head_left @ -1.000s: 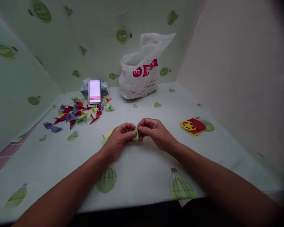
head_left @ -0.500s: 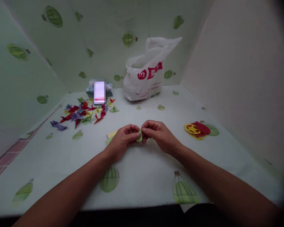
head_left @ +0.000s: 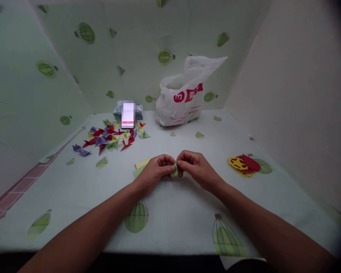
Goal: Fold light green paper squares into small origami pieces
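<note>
A small piece of folded green paper (head_left: 174, 171) is pinched between both hands, above the middle of the table. My left hand (head_left: 158, 170) is closed on its left side, thumb on top. With thumb and forefinger together, my right hand (head_left: 195, 167) grips its upper right edge. The fingers cover much of the paper, so its full shape is hidden. Beneath and beside my left hand lie flat sheets of yellow and green paper (head_left: 140, 169), partly covered by that hand.
Several folded paper cranes (head_left: 108, 137) in mixed colours lie in a heap at the back left. Behind them a lit phone (head_left: 128, 113) leans on a tissue box (head_left: 118, 112). A white plastic bag (head_left: 179, 108) stands at the back. Red and yellow cut-outs (head_left: 244, 165) lie at right.
The whole view has shifted, so everything sits a little further right and lower. Both hands keep hold of the green paper, with only slight finger movement.
</note>
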`<state>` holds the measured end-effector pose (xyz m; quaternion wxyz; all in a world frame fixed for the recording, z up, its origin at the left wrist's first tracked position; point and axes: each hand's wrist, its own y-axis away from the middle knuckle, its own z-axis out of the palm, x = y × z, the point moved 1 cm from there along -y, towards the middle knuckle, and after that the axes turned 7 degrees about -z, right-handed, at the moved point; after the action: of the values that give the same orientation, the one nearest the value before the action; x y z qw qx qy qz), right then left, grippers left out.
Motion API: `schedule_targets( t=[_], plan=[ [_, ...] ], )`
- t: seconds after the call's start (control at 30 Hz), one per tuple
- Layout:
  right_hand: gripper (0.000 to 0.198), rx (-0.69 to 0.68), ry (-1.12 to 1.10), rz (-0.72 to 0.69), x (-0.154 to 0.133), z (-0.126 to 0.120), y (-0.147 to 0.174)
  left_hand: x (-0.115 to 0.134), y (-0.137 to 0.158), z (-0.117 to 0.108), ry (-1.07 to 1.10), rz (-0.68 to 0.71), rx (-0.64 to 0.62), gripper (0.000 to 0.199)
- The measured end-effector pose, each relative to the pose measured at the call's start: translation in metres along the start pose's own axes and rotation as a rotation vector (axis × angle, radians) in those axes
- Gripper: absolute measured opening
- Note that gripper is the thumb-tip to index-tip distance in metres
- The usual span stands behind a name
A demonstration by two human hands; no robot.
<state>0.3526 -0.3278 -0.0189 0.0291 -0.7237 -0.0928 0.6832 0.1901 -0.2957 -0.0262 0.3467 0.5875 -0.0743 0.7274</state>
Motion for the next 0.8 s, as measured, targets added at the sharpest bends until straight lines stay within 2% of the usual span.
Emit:
schedule_targets(
  t=[0.17,0.43,0.8],
  plan=[
    [0.013,-0.009,0.057,0.003,-0.0044,0.0005,0.0002,-0.001,-0.0004,-0.001,-0.021,-0.002,-0.028,0.021],
    [0.017,-0.016,-0.144,-0.018,0.0049,0.0011,-0.0012,-0.0039,-0.0029,-0.0022,0.05,0.07,-0.019,0.023],
    [0.012,-0.011,-0.024,-0.023,0.0018,0.0005,-0.0009,-0.0041,-0.0046,-0.0042,-0.031,0.139,0.008,0.022]
  ],
)
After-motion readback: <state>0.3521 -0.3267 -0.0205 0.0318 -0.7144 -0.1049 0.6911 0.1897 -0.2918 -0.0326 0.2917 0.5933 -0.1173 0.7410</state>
